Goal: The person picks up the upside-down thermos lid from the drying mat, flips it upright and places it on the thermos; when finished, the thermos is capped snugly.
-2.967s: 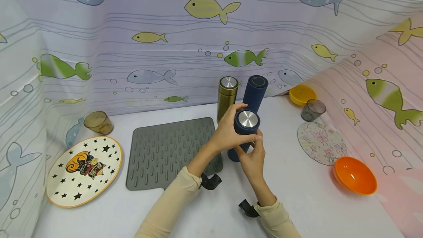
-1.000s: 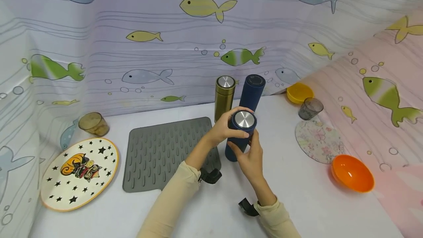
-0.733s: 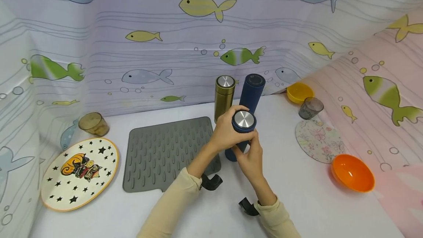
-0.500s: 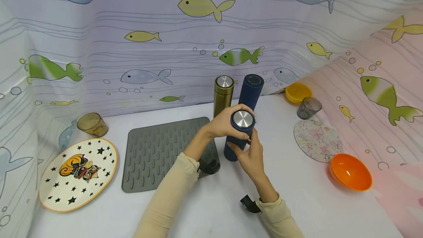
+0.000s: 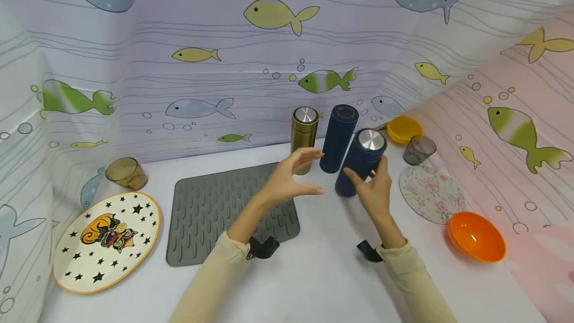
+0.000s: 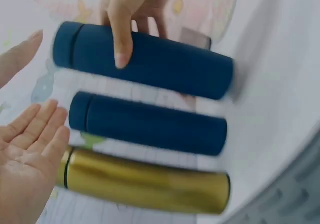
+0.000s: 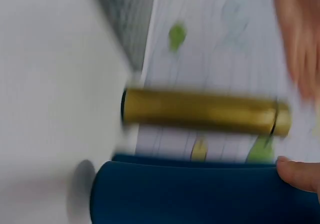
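The light over my bench (image 5: 314, 283) is bright, even and soft, so shadows are faint, only pale smudges beside things. The steel cap of the blue flask (image 5: 358, 161) shines a little, and a small glint sits in the orange bowl (image 5: 477, 237). My head view is sharp in the middle and bends outward toward the edges. The left wrist view is soft, with my left hand (image 6: 27, 159) blurred up close. The right wrist view is heavily smeared by motion; the gold flask (image 7: 205, 111) shows streaked edges.

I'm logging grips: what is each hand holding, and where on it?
The right hand grips the blue flask with the silver lid around the middle of its body. The left hand is open and holds nothing.
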The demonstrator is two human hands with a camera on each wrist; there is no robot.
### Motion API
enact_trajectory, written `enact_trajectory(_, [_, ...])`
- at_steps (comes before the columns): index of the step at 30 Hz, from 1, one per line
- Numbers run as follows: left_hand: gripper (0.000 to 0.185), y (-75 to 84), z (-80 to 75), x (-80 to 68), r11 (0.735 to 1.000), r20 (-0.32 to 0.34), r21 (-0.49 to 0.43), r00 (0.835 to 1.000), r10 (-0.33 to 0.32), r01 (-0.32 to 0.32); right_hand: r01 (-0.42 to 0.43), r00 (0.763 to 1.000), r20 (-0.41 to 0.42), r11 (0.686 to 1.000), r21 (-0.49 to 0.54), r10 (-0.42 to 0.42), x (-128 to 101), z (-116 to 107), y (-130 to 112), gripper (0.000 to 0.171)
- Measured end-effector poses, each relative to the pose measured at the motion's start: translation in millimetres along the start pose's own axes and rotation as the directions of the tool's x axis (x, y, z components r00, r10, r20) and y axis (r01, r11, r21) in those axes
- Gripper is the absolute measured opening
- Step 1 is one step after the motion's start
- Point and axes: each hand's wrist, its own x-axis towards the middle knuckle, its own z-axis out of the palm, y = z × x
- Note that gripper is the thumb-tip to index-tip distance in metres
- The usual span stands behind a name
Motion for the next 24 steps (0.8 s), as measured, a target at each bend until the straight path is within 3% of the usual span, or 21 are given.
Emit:
enact_trajectory(5, [0.076,-9.2,-12.1,-32.6,0.999,-0.048,0.016,0.998,-0.041,0.042,-0.049,0.997,-0.062,0.998,-0.043,0.046,48,-5,32,0.079])
enact_trajectory(11, [0.074,-20.6,-18.6,-56.4,0.998,-0.093,0.003,0.994,-0.055,0.056,-0.116,0.992,-0.065,0.990,-0.083,0.111,69,-5,58,0.081])
enact_trajectory(20, [0.073,-26.2,-33.8,-52.8,0.997,-0.112,0.028,0.992,-0.067,0.070,-0.216,0.975,0.016,0.965,-0.150,0.221,79,-23,54,0.097])
enact_trajectory(22, [0.074,-23.6,-43.0,-51.0,0.994,-0.120,0.080,0.991,-0.061,0.071,-0.180,0.984,-0.021,0.968,-0.174,0.180,81,-29,39,0.102])
enact_trajectory(24, [0.074,-18.2,-57.1,-49.4,0.981,-0.144,0.171,0.988,-0.063,0.088,-0.071,0.995,-0.079,0.978,-0.198,0.056,85,-31,16,0.106])
